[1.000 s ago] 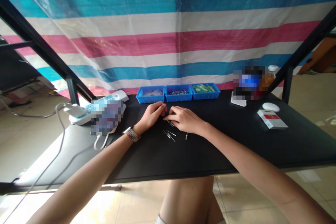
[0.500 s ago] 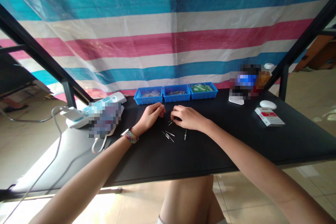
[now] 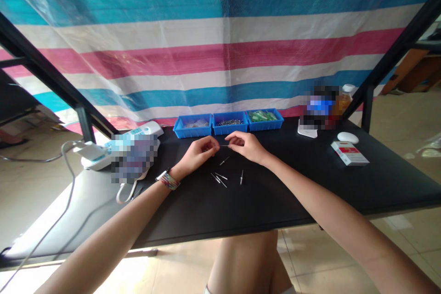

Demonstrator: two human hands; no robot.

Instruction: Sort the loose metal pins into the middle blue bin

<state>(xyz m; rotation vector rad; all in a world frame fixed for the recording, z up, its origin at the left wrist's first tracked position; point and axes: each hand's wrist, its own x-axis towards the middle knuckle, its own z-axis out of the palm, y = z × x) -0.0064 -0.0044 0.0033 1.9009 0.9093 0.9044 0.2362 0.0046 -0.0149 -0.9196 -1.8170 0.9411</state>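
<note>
Over the middle of the black table, my right hand (image 3: 247,147) pinches a thin silver blind rivet (image 3: 223,145), whose pin points towards my left hand (image 3: 202,150). My left hand is closed, thumb against curled fingers; whatever is in them is hidden. Just below the hands a single blind rivet (image 3: 224,161) lies on the table. Nearer to me are a small group of rivets (image 3: 219,179) and another rivet (image 3: 241,177) to their right.
Behind the hands stand three joined blue bins: one with clear packets (image 3: 192,131), one with rivets (image 3: 230,129), one with green-white packets (image 3: 264,122). A power strip (image 3: 151,129) and cable lie left. A red-white box (image 3: 349,153), white oval case (image 3: 347,138) and bottle (image 3: 346,96) stand right.
My right hand has lifted from the table towards my left hand, a rivet now showing between them. The rivet below the hands is now uncovered. The view has shifted slightly.
</note>
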